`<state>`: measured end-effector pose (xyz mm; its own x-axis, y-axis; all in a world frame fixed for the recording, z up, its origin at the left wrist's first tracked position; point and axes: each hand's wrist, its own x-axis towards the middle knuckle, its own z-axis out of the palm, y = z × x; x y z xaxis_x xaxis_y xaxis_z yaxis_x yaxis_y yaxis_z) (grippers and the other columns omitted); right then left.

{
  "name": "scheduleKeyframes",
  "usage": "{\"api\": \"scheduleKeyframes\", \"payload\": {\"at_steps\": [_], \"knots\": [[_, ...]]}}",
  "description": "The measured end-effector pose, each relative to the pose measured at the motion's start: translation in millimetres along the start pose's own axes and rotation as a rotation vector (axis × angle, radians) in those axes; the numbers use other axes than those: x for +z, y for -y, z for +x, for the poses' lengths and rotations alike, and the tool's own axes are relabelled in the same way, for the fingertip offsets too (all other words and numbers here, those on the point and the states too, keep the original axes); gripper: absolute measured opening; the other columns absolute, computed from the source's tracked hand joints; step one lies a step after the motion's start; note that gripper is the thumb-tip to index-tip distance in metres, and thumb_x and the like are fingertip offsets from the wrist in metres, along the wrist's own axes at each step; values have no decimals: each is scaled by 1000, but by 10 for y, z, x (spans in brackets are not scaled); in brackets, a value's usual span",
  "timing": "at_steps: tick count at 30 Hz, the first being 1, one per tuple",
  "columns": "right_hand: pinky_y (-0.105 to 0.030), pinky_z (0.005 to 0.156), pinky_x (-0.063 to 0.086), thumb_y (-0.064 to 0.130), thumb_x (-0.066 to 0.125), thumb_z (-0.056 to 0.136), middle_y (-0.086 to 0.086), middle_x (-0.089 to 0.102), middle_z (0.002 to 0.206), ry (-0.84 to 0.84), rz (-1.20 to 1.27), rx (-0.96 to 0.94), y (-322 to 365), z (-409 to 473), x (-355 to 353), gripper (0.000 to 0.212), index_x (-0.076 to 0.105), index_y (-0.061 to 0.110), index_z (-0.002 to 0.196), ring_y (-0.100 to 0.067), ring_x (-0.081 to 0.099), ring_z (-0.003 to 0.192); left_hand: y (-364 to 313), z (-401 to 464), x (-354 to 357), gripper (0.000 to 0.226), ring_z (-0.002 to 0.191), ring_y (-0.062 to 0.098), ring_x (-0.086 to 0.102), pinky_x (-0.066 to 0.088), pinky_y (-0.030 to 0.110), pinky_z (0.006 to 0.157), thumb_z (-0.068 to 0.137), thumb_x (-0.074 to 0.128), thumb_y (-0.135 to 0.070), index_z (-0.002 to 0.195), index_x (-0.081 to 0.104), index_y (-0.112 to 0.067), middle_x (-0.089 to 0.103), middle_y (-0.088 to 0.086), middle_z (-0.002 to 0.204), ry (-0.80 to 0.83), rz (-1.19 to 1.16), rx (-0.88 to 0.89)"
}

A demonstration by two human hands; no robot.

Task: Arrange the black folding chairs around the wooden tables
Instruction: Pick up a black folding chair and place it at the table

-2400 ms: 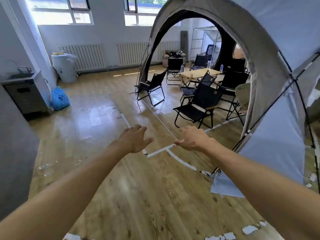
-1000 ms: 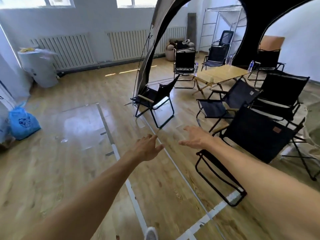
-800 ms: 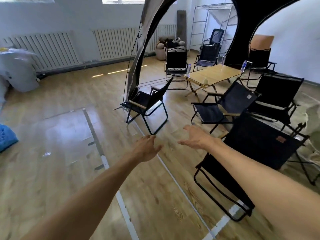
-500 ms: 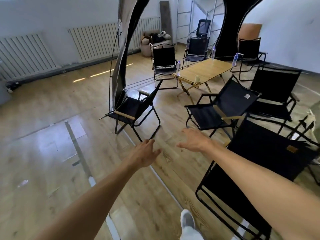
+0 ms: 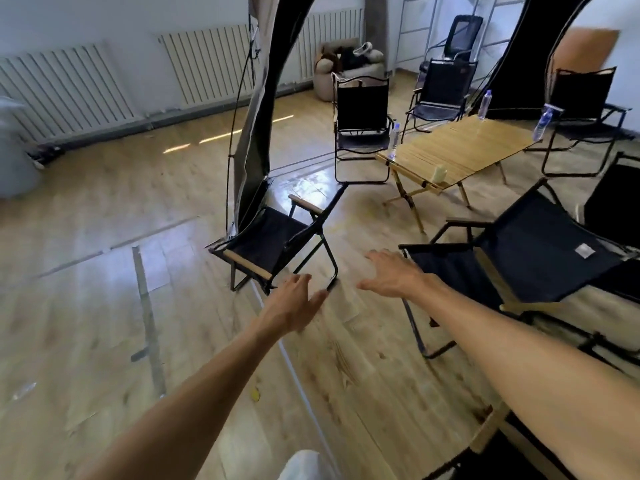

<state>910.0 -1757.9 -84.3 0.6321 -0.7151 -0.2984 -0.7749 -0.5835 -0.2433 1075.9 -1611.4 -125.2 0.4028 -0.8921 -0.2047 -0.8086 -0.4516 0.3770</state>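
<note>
— Where's the nearest chair?
— At 12 o'clock, on the floor against the tent flap, which crowds its far side. The table stands at 2 o'clock, with another chair at 3.
— And the hands?
— The left hand and right hand both reach forward, fingers spread, holding nothing.

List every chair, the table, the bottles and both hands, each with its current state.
left hand: open, empty
right hand: open, empty
chair by the tent pole: unfolded, faces away from table
chair at right: unfolded, empty
chair beyond the table: unfolded, upright
wooden table: standing
bottles: upright
</note>
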Motion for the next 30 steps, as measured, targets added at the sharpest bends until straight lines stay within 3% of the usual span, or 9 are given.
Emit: {"api": "scheduleKeyframes", "payload": {"at_steps": [3, 8, 18, 25, 30], "knots": [[-47, 108, 37, 62, 59, 85, -8, 40, 150, 16, -35, -42, 15, 752, -144, 83, 32, 20, 151, -31, 39, 136, 62, 698, -125, 67, 129, 29, 44, 39, 43, 103, 96, 38, -58, 146, 36, -13, 40, 12, 146, -31, 15, -13], [-46, 105, 39, 62, 58, 86, -8, 43, 147, 56, -95, -78, 43, 2208, -213, 76, 37, 21, 146, -30, 41, 134, 316, 2098, -194, 64, 125, 33, 47, 42, 50, 100, 95, 38, -59, 144, 38, -17, 40, 11, 146, -7, -10, -73], [-46, 109, 37, 59, 61, 87, -7, 43, 151, 256, -182, -168, 211, 4857, -214, 78, 36, 20, 150, -28, 39, 137, 1021, 4523, -96, 59, 111, 31, 55, 47, 49, 92, 93, 40, -60, 133, 45, -17, 48, 9, 134, 113, -99, -268], [-43, 100, 43, 54, 59, 87, -10, 50, 137, 395, -344, -362, 51, 6257, 247, 70, 41, 18, 143, -31, 47, 126, 1328, 5555, 481, 57, 109, 32, 55, 45, 42, 81, 91, 43, -60, 120, 51, -12, 53, 11, 126, 180, -64, -372], [-47, 100, 37, 55, 56, 88, -9, 51, 134, 459, -531, -589, -168, 7045, 864, 64, 43, 19, 140, -32, 47, 125, 1413, 6213, 1043, 53, 108, 32, 56, 46, 44, 91, 88, 50, -56, 117, 52, -11, 57, 15, 120, 247, -81, -433]]}}
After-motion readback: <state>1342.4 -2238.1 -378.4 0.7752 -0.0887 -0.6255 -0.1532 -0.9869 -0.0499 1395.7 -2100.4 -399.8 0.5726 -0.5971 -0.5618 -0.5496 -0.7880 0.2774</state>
